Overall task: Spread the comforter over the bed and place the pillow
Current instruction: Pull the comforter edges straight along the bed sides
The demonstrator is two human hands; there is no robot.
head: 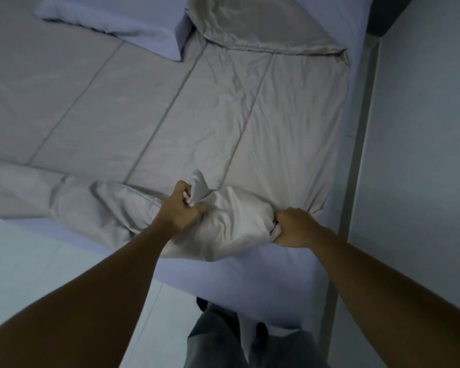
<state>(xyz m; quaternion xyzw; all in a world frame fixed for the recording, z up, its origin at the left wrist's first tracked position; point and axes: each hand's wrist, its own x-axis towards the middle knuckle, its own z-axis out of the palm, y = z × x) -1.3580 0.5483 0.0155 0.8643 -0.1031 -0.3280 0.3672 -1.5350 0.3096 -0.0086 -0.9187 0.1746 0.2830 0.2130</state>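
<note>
A pale grey comforter with stitched lines covers most of the bed. Its near edge is bunched into a rumpled roll at the foot of the bed. My left hand grips a pinched fold of that roll, with a peak of fabric sticking up beside it. My right hand is closed on the roll's right end near the bed's corner. A white pillow lies at the far left of the bed. The comforter's far right corner is folded back on itself.
The white bed sheet shows bare at the foot below the bunched fabric. A wall and a light frame strip run close along the bed's right side. My legs stand on pale tiled floor at the foot.
</note>
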